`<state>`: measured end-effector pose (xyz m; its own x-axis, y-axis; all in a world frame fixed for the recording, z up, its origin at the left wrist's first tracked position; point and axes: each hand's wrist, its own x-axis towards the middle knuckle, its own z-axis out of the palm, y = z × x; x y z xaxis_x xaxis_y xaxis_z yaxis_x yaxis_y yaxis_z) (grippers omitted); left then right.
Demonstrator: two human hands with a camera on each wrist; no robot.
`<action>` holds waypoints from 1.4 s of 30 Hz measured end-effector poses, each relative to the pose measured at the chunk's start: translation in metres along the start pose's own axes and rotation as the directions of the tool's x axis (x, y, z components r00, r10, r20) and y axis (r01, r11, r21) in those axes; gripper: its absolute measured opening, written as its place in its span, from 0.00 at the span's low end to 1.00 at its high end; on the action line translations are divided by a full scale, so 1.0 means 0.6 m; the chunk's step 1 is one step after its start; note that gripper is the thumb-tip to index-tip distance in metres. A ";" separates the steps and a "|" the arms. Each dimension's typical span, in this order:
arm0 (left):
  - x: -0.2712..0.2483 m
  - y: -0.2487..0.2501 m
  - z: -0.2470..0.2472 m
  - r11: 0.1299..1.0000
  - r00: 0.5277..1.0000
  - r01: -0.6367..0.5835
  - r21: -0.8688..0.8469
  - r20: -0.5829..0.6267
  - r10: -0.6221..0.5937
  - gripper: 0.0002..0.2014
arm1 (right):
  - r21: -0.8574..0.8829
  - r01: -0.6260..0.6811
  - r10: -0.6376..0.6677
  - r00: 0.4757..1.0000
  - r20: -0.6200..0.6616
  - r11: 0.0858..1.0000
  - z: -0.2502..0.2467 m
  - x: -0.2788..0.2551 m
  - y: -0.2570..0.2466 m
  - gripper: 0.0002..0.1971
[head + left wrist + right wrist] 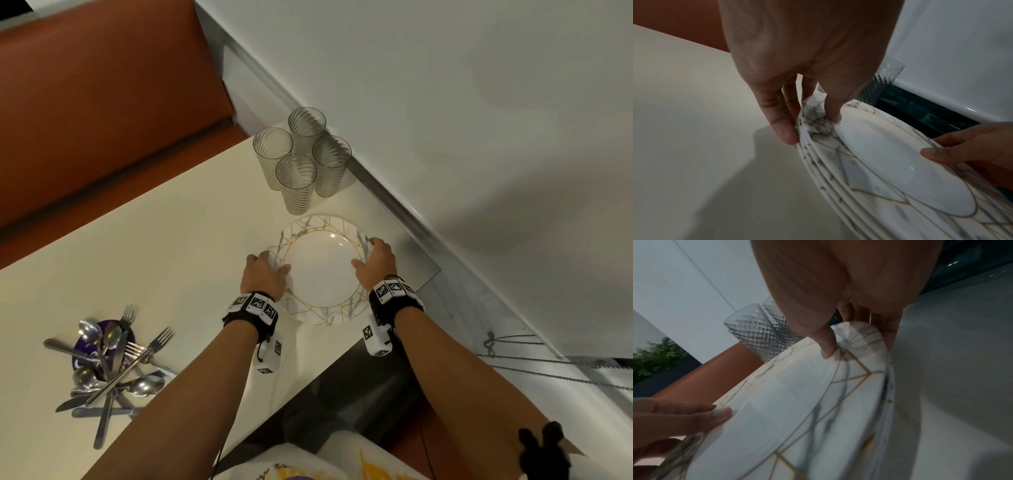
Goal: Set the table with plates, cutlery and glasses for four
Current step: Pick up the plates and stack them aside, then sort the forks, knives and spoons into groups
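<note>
Both hands grip the plate stack (322, 270) on the desk (171, 246): left hand (263, 274) and right hand (375, 262) pinching opposite rims. Glasses (301, 161) just beyond fingertips, cutlery (109, 363) left of left hand. Plates step; next probably lift the top plate alone.

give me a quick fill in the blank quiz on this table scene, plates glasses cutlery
1. Both hands grip the stack of ____.
2. ____ ribbed glasses stand beyond the stack.
3. The cutlery lies piled on the person's ____ side.

Missing words: plates; four; left
</note>
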<state>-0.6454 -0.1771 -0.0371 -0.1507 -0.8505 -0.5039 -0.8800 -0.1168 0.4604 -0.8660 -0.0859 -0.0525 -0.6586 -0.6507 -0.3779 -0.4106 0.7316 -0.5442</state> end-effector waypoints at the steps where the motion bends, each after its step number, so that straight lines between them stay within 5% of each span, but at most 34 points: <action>1: 0.002 0.007 0.003 1.000 1.000 -0.012 -0.020 -0.001 0.012 0.28 | 0.010 -0.008 0.008 1.000 -0.010 1.000 -0.004 0.006 0.002 0.33; 11: 0.028 0.016 0.017 0.985 0.993 -0.115 -0.132 -0.013 0.114 0.13 | 0.009 -0.063 0.064 0.998 -0.026 0.998 -0.029 0.035 0.006 0.33; 15: 0.021 0.004 0.004 0.963 0.988 -0.147 -0.226 0.005 0.152 0.23 | -0.162 -0.090 0.082 0.995 -0.056 0.983 -0.032 0.027 -0.004 0.33; 19: -0.001 -0.028 -0.024 0.945 0.989 -0.142 -0.294 -0.009 0.146 0.21 | -0.274 -0.018 -0.038 0.980 -0.197 0.961 -0.030 -0.008 -0.041 0.29; 23: -0.016 -0.099 -0.063 0.938 0.987 -0.163 -0.305 -0.067 0.149 0.12 | -0.237 0.217 -0.275 0.929 -0.246 0.947 0.025 -0.056 -0.090 0.23; 28: -0.057 -0.227 -0.126 0.927 0.987 -0.126 -0.353 -0.138 0.081 0.11 | -0.133 0.406 -0.416 0.907 -0.063 0.904 0.128 -0.148 -0.184 0.15; 32: -0.097 -0.346 -0.178 0.916 0.973 -0.077 -0.393 -0.229 -0.016 0.10 | -0.042 0.541 -0.536 0.839 0.093 0.840 0.230 -0.233 -0.244 0.12; 42: -0.173 -0.594 -0.258 0.855 0.947 0.003 -0.519 -0.273 -0.169 0.06 | -0.002 0.584 -0.534 0.744 0.402 0.812 0.418 -0.396 -0.369 0.08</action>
<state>-0.2467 -0.1264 -0.0358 0.1292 -0.9258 -0.3552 -0.5190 -0.3684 0.7713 -0.4605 -0.1445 -0.0304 -0.0169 -0.9565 -0.2914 -0.7191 0.2141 -0.6611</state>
